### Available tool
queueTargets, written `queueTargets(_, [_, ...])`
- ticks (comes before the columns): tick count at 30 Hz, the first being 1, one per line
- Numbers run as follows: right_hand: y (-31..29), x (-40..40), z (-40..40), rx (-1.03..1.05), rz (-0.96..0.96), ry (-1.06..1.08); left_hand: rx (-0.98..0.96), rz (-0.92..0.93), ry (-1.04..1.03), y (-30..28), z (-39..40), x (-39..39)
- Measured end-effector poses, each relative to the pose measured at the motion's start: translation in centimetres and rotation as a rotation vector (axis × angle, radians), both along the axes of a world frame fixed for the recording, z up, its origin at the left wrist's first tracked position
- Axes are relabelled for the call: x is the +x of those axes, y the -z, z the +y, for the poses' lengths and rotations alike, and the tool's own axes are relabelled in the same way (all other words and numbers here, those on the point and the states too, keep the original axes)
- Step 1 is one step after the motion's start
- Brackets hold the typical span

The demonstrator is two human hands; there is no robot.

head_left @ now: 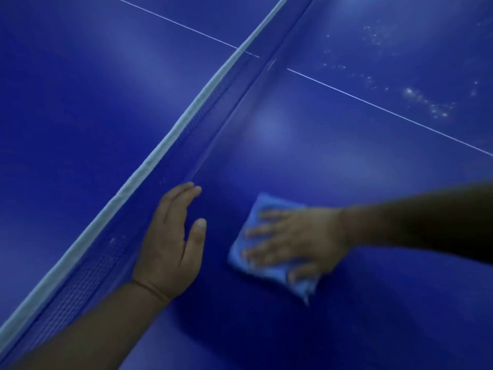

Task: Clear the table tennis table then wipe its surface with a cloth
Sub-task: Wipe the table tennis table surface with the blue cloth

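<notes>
The blue table tennis table (pixel 333 145) fills the view. A folded light blue cloth (pixel 240 253) lies flat on it near the bottom middle. My right hand (pixel 296 241) presses down on the cloth with straight, spread fingers pointing left. My left hand (pixel 170 241) rests flat on the table just left of the cloth, fingers straight and close to the foot of the net (pixel 186 124). The net, with a white top band, runs diagonally from bottom left to top middle.
A thin white centre line (pixel 386 109) crosses the table diagonally and passes under the net. White specks and smudges (pixel 426 102) are scattered on the surface at the upper right, beyond the line.
</notes>
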State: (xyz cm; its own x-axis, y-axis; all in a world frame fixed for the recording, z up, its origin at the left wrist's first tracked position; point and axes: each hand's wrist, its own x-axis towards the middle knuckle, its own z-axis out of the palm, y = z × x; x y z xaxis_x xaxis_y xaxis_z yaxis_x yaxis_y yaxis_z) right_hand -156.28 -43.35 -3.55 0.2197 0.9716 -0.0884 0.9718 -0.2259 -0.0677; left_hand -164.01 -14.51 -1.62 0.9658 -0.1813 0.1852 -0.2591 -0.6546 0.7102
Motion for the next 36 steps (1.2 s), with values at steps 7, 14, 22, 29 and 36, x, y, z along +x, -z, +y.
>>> queueTargets(7, [-0.3,10.4,3.2,-0.050,-0.030,0.750,0.150,0.034,-0.015,-0.6,-0.2,1.6])
queueTargets(14, [0.8,-11.0,1.8,0.066,0.172,0.062,0.180,0.077,0.027,-1.2,-6.2,7.9])
queueTargets(22, [-0.2,3.3,-11.3,0.012,0.020,1.222,0.430,0.076,0.113,3.1,-12.3,9.2])
queueTargets(29, [1.4,3.7,-3.2,0.109,-0.002,1.139,0.492,0.050,0.080,3.1,-12.5,9.2])
queueTargets(36, [-0.2,2.2,-18.9,0.108,-0.028,2.206,0.485,0.077,0.094,3.0,-12.6,9.2])
